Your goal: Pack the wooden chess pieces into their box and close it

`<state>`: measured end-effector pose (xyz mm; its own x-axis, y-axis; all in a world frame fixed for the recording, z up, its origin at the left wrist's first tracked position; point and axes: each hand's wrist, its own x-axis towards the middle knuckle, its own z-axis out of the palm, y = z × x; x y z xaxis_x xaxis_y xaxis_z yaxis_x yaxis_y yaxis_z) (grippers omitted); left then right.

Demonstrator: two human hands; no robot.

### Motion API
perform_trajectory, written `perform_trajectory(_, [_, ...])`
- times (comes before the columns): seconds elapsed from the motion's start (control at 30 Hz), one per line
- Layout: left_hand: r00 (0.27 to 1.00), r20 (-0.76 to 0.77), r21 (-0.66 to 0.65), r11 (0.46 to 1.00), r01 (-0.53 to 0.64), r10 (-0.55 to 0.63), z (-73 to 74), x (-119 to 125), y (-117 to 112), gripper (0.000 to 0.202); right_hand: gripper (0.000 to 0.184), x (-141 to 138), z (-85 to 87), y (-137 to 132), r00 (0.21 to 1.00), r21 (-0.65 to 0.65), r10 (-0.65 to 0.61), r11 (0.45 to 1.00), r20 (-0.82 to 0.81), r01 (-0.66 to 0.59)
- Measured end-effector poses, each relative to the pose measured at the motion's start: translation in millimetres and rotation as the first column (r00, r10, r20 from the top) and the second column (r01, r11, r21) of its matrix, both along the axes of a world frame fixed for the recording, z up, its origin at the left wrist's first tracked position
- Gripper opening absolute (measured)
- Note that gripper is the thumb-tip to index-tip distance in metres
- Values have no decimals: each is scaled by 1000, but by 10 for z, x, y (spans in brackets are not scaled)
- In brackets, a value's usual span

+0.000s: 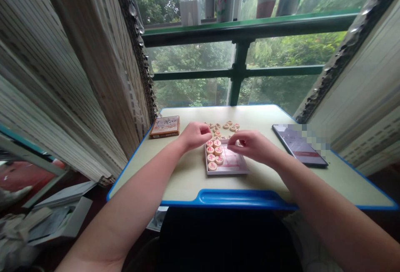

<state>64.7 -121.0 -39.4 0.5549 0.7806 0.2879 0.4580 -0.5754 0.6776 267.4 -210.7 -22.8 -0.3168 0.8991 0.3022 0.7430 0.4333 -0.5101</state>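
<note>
Left grip [195, 135], right grip [253, 147]: bare hands. Behind each grip, left forearm [140, 188] and right forearm [312, 197] bare to frame edge. Dark cloth [225, 238] under both grips, kind unclear.

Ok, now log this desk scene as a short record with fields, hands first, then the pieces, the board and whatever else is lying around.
Left hand: curled, fingers at the loose pile of round wooden chess discs
Right hand: fingers pinched over the far edge of the flat grey square board; a held piece cannot be made out
Board: red grid lines; red-marked discs in two columns on its left side
Left of hands: orange-brown rectangular box
Right of hands: black smartphone, lying flat
Surface: cream desk with blue rim
</note>
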Motion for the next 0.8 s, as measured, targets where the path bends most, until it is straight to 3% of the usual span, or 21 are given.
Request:
perform_trajectory(0.07, [1000, -17, 2, 1000, 0, 0, -18, 3, 19, 15, 18, 84, 67, 146, 989, -116, -145, 982, 16, 146])
perform_trajectory(0.13, [998, -52, 36, 999, -17, 19, -41, 5, 49, 16, 18, 177, 74, 340, 966, -138, -245, 957, 81, 255])
perform_trajectory(0.23, [990, -121, 169, 984, -50, 71, -95, 4, 121, 18, 23, 315, -63, 624, 906, 29, -389, 921, 166, 390])
perform_trajectory(0.3, [987, -149, 244, 969, -20, 58, -146, 1, 178, 21, 30, 396, -214, 751, 871, 139, -475, 878, 128, 459])
perform_trajectory(0.37, [990, -143, 241, 970, 40, -6, -201, 0, 231, 24, 31, 460, -348, 818, 877, 175, -444, 893, 184, 415])
perform_trajectory(0.47, [987, -129, 159, 981, 111, -91, -268, 9, 288, 27, 31, 513, -441, 834, 881, 108, -400, 917, 251, 385])
perform_trajectory(0.67, [988, -126, 91, 991, 100, -88, -303, 46, 314, 35, 28, 509, -370, 782, 879, 66, -435, 900, 195, 431])
perform_trajectory(0.8, [990, -96, 53, 993, 105, -99, -298, 67, 267, 34, 26, 504, -346, 780, 881, -53, -464, 881, 86, 470])
